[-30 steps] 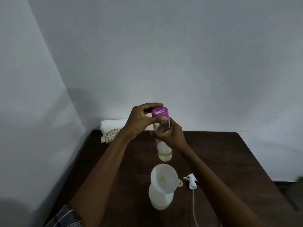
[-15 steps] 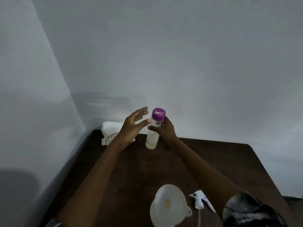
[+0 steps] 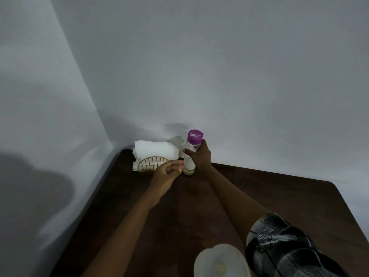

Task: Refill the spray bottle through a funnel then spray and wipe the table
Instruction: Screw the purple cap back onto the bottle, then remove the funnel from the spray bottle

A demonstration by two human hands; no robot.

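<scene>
A clear refill bottle with a purple cap stands upright at the far end of the dark wooden table, near the wall. My right hand is wrapped around its upper body. My left hand hovers just left of the bottle's base, fingers loosely curled, holding nothing. A white funnel shows at the bottom edge; the spray bottle under it is out of view.
A gold wire holder with white folded cloth or napkins stands at the table's far left corner, just left of the bottle. Grey walls close the left and far sides.
The capped bottle has been carried away from me and set down near the wall. My left hand has come off the cap and dropped beside the bottle's base. The view tilted up.
</scene>
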